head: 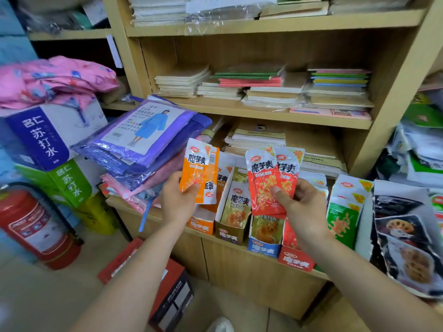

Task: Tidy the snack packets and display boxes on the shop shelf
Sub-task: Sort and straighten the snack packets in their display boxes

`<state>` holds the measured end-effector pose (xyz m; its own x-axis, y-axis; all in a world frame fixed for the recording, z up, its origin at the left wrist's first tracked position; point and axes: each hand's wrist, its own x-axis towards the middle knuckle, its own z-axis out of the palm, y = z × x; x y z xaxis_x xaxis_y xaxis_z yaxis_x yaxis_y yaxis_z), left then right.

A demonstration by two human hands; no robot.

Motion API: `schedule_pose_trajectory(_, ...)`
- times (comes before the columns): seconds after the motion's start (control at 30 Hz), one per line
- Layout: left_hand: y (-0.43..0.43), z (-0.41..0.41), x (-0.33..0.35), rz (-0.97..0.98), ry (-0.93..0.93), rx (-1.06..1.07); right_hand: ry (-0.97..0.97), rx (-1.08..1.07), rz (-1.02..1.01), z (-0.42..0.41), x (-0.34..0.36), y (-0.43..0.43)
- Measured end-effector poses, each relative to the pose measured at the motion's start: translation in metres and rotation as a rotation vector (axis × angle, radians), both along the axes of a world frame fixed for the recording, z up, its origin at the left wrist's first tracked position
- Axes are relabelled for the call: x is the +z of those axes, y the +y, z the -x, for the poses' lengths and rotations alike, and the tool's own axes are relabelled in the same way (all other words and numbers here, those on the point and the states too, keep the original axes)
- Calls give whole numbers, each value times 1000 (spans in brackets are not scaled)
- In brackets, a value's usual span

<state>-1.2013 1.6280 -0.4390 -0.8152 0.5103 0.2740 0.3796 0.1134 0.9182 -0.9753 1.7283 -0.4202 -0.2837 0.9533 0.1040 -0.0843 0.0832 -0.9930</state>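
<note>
My left hand (178,202) holds orange snack packets (197,168) upright, fanned, above the shelf's front. My right hand (299,204) grips red snack packets (265,178), also fanned. Below them a row of open display boxes stands on the wooden ledge (239,250): an orange box (201,224), a gold box (230,233) with gold packets, a blue box (263,248) and a red box (296,259). Green packets (342,219) stand to the right of the red box.
Large dark lotus-root snack bags (405,238) lean at the right. Purple raincoat packs (143,137) lie stacked left of the boxes. Notebooks (263,88) fill the shelf above. A red fire extinguisher (36,226) and cartons (45,137) stand at the left, a red box (167,288) on the floor.
</note>
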Motion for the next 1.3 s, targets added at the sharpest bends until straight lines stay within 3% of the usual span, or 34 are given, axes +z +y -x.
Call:
schedule_pose_trajectory(0.23,18,0,-3,61,-80,-43,19,-9,11,-14,4,7)
schedule_pose_trajectory(0.57,8,-7,-6,255,183,-17,30,5,6,-24,8,7)
schedule_pose_trajectory(0.7,6,-17,11,145,253,-1,7,24,10,-25,6,8)
schedule_pose_trajectory(0.87,9,-59,28,93,-117,-438,-7,102,-25,-23,4,6)
schedule_pose_trajectory(0.93,10,-76,26,134,-165,-517,-12,126,-60,-21,5,3)
schedule_pose_trajectory(1.17,20,-91,38,-68,-337,-455,34,139,-43,-29,12,6)
schedule_pose_trajectory(1.3,25,-86,43,-172,-381,-400,111,-67,-72,-44,18,19)
